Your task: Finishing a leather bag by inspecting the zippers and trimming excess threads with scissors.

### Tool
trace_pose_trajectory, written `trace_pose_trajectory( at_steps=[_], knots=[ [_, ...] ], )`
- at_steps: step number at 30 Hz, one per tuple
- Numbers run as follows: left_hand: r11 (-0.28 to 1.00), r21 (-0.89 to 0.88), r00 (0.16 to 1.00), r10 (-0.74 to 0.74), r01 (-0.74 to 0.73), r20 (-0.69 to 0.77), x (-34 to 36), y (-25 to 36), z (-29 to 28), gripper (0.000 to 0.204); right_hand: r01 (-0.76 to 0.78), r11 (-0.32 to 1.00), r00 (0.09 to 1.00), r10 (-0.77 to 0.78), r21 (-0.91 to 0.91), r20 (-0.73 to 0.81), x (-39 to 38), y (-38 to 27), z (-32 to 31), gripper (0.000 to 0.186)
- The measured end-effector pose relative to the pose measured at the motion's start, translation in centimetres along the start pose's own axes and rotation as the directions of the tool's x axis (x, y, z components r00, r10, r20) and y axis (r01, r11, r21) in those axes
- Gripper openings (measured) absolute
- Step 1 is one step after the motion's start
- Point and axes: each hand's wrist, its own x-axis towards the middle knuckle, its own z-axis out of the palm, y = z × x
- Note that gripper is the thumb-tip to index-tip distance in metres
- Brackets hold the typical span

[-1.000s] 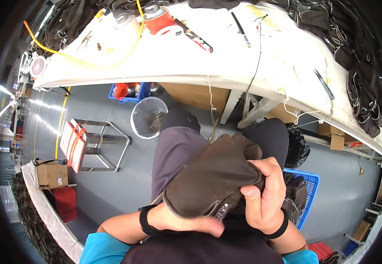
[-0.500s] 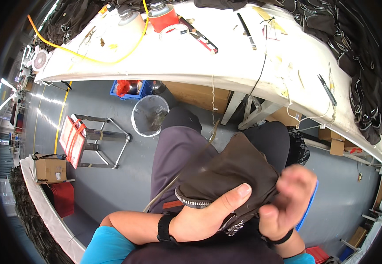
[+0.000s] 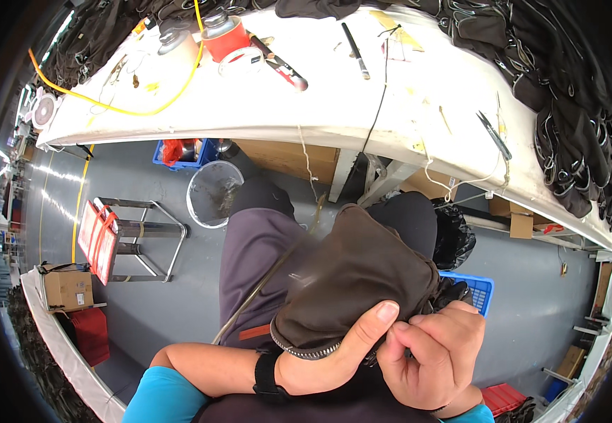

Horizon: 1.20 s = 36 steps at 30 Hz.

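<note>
A dark brown fabric bag [image 3: 355, 271] with a metal-toothed zipper [image 3: 306, 352] along its near edge lies over my lap. My left hand [image 3: 334, 359] is closed on the near side of the bag, its thumb on top and its fingers hidden beneath. Close beside that thumb, my right hand [image 3: 433, 352] is curled in a pinch against the bag's near right edge. What lies between the right fingertips, if anything, is hidden.
Ahead, the white table [image 3: 249, 106] carries a red can [image 3: 225, 41], a brush [image 3: 355, 51], tweezers [image 3: 495, 134] and a yellow hose [image 3: 119, 108]. Dark bags [image 3: 566, 141] pile at its right edge. Below are a waste bin [image 3: 213, 195], a stool [image 3: 140, 233] and a blue crate [image 3: 480, 290].
My right hand has moved left and down, from loosely spread fingers beside the bag to a pinch near my left thumb. My left hand keeps its hold. The whole view has shifted slightly.
</note>
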Motion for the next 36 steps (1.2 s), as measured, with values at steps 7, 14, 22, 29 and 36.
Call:
trace_pose_trajectory(
  at_steps=[7,14,22,29,36],
  knots=[
    [0.998,0.056,0.999,-0.026,0.025,0.023,0.1,0.4,0.2,0.019,-0.076,0.997,0.991,0.078,0.019,-0.107,-0.1,0.5,1.1,0.021],
    [0.998,-0.021,0.996,-0.049,0.051,0.075,-0.1,-0.5,0.3,0.019,-0.141,0.978,0.984,0.156,0.154,-0.089,-0.4,0.9,0.9,0.017],
    [0.989,-0.094,0.992,-0.11,0.115,0.063,0.5,-0.3,0.5,0.019,-0.162,0.965,0.984,0.173,0.205,-0.034,-0.5,1.7,0.6,0.018],
    [0.994,-0.092,0.995,-0.054,0.061,0.08,0.9,-0.1,0.2,0.021,-0.211,0.867,0.971,0.238,0.452,-0.003,-0.9,3.2,-0.5,0.018],
    [0.999,-0.041,1.0,-0.013,0.012,-0.013,1.3,0.1,-1.0,0.024,-0.393,0.917,0.902,0.399,0.072,-0.162,2.0,13.4,-1.3,0.007]
  ],
)
